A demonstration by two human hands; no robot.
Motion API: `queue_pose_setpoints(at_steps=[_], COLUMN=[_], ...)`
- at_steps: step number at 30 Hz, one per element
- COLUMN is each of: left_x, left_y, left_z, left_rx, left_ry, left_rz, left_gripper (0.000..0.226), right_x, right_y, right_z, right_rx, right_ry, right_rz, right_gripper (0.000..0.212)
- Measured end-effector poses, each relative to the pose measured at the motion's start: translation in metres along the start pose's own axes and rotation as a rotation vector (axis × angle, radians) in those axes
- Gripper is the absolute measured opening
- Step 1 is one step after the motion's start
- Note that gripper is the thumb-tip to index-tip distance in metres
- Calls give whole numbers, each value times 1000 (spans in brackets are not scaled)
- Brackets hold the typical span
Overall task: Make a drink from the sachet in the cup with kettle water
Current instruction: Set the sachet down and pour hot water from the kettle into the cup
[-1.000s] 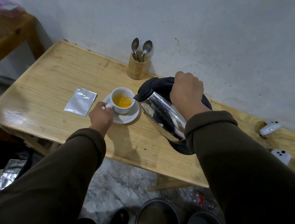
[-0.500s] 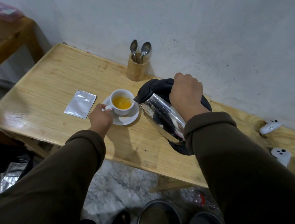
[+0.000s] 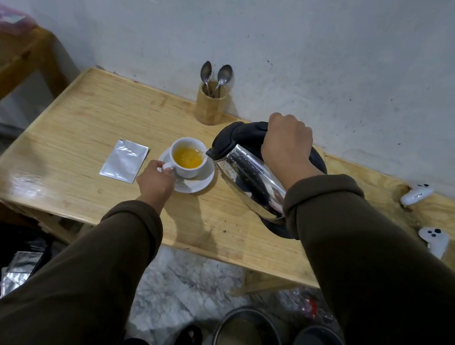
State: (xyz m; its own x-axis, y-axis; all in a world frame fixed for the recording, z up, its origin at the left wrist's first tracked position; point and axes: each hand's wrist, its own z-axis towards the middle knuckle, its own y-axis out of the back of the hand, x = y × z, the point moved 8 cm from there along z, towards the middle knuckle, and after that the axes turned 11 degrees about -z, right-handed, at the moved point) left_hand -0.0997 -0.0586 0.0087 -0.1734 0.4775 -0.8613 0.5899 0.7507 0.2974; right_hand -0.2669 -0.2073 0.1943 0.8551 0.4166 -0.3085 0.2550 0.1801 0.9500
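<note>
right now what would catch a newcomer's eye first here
The shiny steel kettle, tilted by the right hand at the table's middle, its spout at the rim of the white cup of orange liquid. The left hand holds the cup's handle; a silver sachet lies flat to its left.

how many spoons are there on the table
2. Both stand bowl-up in the wooden holder by the wall, behind the cup: left spoon, right spoon. No others show, though the kettle and arms hide some tabletop.
</note>
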Motion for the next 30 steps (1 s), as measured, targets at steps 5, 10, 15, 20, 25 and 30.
queue_pose_setpoints(at_steps=[5, 10, 15, 20, 25, 30], left_x=[0, 4, 6, 10, 13, 18], left_y=[-1, -7, -14, -24, -30, -33], left_z=[-3, -6, -16, -24, -27, -26], left_rx=[9, 41, 34, 48, 75, 59], left_ry=[21, 53, 97, 112, 74, 80], left_rz=[-32, -64, -96, -76, 7, 50], left_gripper=[36, 40, 57, 67, 69, 71], right_x=[-7, -24, -55, -89, -121, -145], right_y=[0, 1, -10, -28, -53, -84], right_z=[-3, -8, -20, -40, -68, -97], right_rx=[-16, -22, -31, -82, -112, -149], right_ry=[-4, -80, -221, -431, -690, -929], right_rz=[21, 151, 346, 523, 693, 878], right_gripper=[25, 21, 15, 25, 26, 18])
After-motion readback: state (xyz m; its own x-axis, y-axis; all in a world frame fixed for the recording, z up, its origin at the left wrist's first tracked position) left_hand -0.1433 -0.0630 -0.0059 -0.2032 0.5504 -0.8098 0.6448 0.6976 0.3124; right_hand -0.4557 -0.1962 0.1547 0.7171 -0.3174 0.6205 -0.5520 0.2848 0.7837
